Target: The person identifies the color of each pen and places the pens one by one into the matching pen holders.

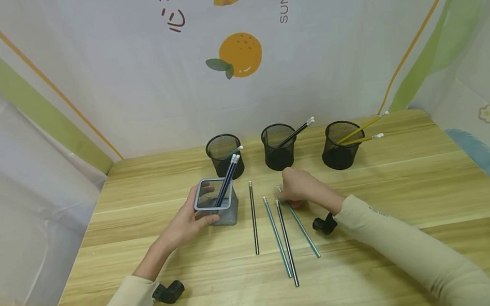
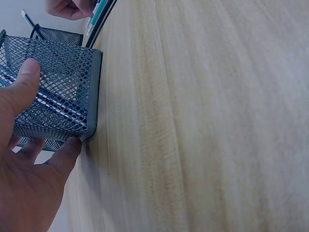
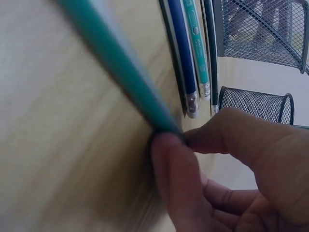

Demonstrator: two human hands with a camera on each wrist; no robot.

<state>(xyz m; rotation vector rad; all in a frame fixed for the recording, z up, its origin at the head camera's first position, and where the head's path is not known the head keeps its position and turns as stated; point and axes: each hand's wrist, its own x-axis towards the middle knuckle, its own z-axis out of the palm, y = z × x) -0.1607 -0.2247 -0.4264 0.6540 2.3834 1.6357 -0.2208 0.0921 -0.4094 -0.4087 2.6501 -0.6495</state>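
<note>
My left hand (image 1: 183, 225) grips a square grey mesh pencil holder (image 1: 230, 215) from its left side, thumb and fingers spread around it. Dark blue pencils (image 1: 227, 182) with white erasers lean inside that holder. With thumb and forefinger, my right hand (image 1: 300, 185) pinches a teal pencil (image 3: 123, 65) close to its eraser end, which the fingers partly hide. Left of this hand, a black pencil (image 1: 254, 219), a second teal pencil (image 1: 278, 237) and a dark blue pencil (image 1: 288, 246) lie on the wooden table.
Three round black mesh cups line the table's back: the left cup (image 1: 227, 170) holds a green pencil, the middle cup (image 1: 280, 159) black pencils, the right cup (image 1: 338, 156) yellow pencils (image 1: 367, 139). Behind them hangs a printed curtain (image 1: 148, 98).
</note>
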